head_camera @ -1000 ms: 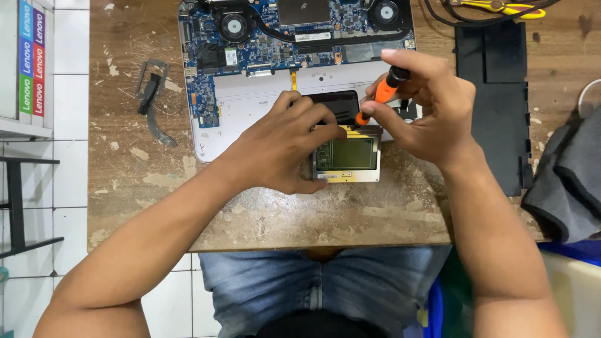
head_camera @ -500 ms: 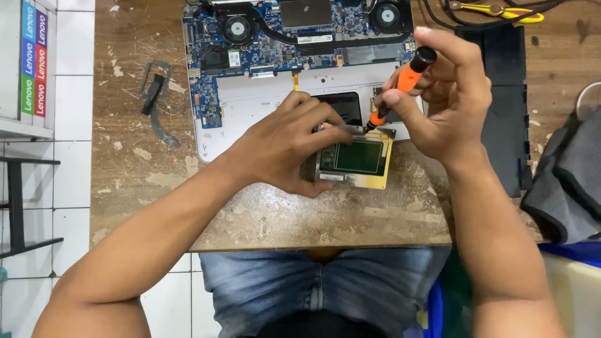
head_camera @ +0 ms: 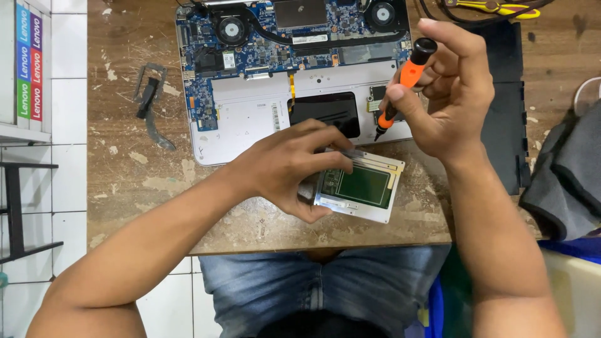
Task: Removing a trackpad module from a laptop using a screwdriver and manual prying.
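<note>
Touchpad (head_camera: 362, 186) now lifted clear of the laptop (head_camera: 294, 75), pinched at its left edge in the closed left hand (head_camera: 289, 164) near the table (head_camera: 125, 181) edge, screwdriver (head_camera: 404, 81) raised upright in the curled right hand (head_camera: 447, 94), part freed.

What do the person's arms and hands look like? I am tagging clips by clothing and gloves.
Both arms are bare, with no sleeve in view. The left hand and the right hand have no gloves, and no rings, watch or wristband show. Below the table edge the person wears blue jeans.
</note>
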